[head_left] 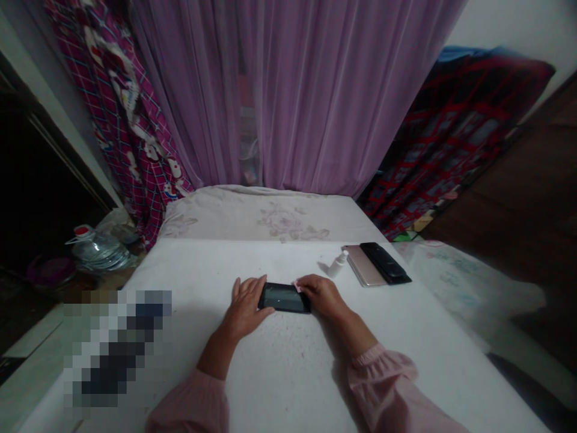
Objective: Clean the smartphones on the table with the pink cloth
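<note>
Three smartphones lie on the white-sheeted bed [288, 373], one between the person's hands and two further right. The nearest, a flat black smartphone [283, 297] with a glossy dark screen, lies screen up, its long side running across the view. The left hand [246, 310] is spread wide, palm down, its thumb and forefinger touching either side of the phone's left end. The right hand [322, 294] curls narrowly over the phone's right end, with a small pink scrap [296, 286] at its fingertips; the scrap is too small to identify. Both forearms end in gathered pink sleeves [383, 385].

Up the bed to the right, a rose-gold smartphone [356, 266] touches a black-cased smartphone [385, 263]. One small white bottle [338, 263] sits just beside them, its contents hidden. Beyond lies a pale floral pillow [270, 219], backed by a sheer purple curtain [297, 90]. One clear plastic jug [99, 252] with a red cap lies on the floor at the left, its contents unclear. A blurred patch [117, 349] hides whatever lies at the bed's lower left.
</note>
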### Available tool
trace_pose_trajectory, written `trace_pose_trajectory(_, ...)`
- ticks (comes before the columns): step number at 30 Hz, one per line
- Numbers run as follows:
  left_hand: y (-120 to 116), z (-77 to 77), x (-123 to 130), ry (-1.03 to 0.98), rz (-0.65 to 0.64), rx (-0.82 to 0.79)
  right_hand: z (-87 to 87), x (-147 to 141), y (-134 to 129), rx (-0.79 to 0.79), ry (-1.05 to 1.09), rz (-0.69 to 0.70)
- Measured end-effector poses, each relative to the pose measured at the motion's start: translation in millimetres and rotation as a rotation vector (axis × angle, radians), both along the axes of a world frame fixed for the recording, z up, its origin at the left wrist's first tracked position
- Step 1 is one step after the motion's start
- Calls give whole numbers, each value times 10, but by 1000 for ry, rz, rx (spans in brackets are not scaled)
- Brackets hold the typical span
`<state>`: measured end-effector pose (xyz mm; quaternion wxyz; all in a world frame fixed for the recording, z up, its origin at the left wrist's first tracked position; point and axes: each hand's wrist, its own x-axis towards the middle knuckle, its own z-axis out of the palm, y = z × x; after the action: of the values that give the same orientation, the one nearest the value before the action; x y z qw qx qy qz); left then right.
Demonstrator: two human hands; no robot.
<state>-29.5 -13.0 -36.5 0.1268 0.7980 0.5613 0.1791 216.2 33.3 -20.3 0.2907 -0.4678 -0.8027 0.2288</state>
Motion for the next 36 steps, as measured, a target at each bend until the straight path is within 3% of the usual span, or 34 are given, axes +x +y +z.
trace_pose_trajectory(7,3,-44,-18,-4,-10,52,12,-498,58,57,-21,85)
trace_pose_trajectory(10,-1,-50,-15,-8,-3,82,-12,-409,34,52,29,72)
trace_pose_trajectory(16,3,-59,-15,8,-4,74,-71,73,-105,97,57,-18)
trace_pose_trajectory(20,6,-80,-19,5,-10,85,-81,262,-272,166,52,77)
trace_pose_trajectory(24,5,-83,-13,6,-5,86,-50,217,-353,229,4,123)
trace_pose_trajectory(32,-1,-53,-5,7,3,72,-41,-185,-355,275,48,201)
trace_pose_trajectory(36,-6,-28,-5,-4,5,53,-53,-96,-467,206,32,205)
